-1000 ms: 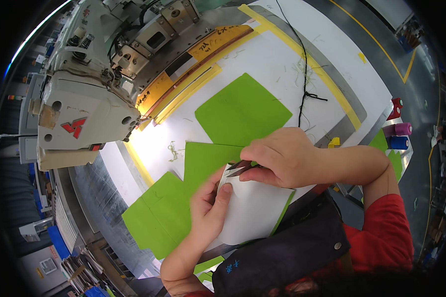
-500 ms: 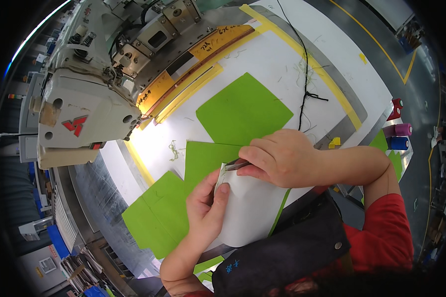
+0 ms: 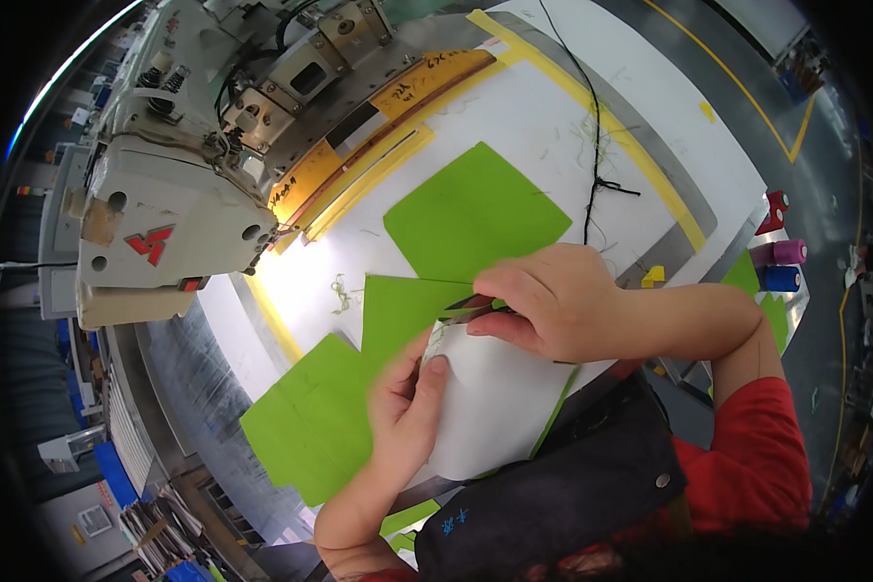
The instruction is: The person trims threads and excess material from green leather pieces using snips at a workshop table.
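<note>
My left hand (image 3: 407, 403) pinches the upper left corner of a fabric piece (image 3: 495, 407), white on the face turned up and green along its right edge. Short loose threads show at that corner, by the thumb. Closed round a pair of small dark thread snips (image 3: 477, 307), my right hand (image 3: 563, 306) is just above the piece's top edge. The snips' blades stand apart and point left, close to the corner. Beneath and beyond my hands lie green fabric pieces (image 3: 477, 209), one of them (image 3: 310, 417) left of my left wrist.
A sewing machine head (image 3: 170, 228) stands at the left over the white work surface (image 3: 543, 107). Yellow tape strips (image 3: 640, 150) and a black cord (image 3: 597, 126) lie across it. Thread spools (image 3: 781, 254) stand at the right edge. Thread scraps (image 3: 339, 291) are scattered about.
My right hand has lifted slightly, drawing the snips up off the corner, and their blades have spread. My left hand still holds the fabric piece in nearly the same place.
</note>
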Demonstrator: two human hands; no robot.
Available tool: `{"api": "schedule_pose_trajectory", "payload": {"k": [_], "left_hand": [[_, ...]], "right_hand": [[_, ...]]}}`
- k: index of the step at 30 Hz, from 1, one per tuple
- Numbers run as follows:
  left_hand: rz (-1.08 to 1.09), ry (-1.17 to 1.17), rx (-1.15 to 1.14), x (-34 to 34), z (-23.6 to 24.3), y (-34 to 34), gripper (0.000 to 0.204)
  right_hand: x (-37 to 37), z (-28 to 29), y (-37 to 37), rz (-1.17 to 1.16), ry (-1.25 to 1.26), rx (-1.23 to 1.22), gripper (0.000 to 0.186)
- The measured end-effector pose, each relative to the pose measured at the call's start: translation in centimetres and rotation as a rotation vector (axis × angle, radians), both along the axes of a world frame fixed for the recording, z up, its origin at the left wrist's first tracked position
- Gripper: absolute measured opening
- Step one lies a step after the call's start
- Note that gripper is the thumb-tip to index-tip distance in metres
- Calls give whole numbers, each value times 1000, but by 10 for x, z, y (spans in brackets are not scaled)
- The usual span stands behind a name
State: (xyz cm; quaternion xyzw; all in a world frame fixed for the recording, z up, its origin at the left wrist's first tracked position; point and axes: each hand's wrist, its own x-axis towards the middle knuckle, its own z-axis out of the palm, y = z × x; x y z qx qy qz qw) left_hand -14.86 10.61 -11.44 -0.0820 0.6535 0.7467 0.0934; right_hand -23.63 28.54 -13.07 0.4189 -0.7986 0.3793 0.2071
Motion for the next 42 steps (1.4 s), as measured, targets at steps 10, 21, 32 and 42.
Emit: {"api": "schedule_pose_trajectory", "payload": {"k": [10,21,32,42], "left_hand": [[-5,62,-55,-2,2,-4,31],[18,79,-133,-2,4,-2,29],[37,76,-174,-4,7,-1,26],[-62,182,-430,-2,-4,-4,20]], "right_hand": [[1,1,1,49,55,142,32],[2,1,1,53,63,200,32],[3,2,0,51,108,147,32],[9,0,-3,8,59,178,31]]}}
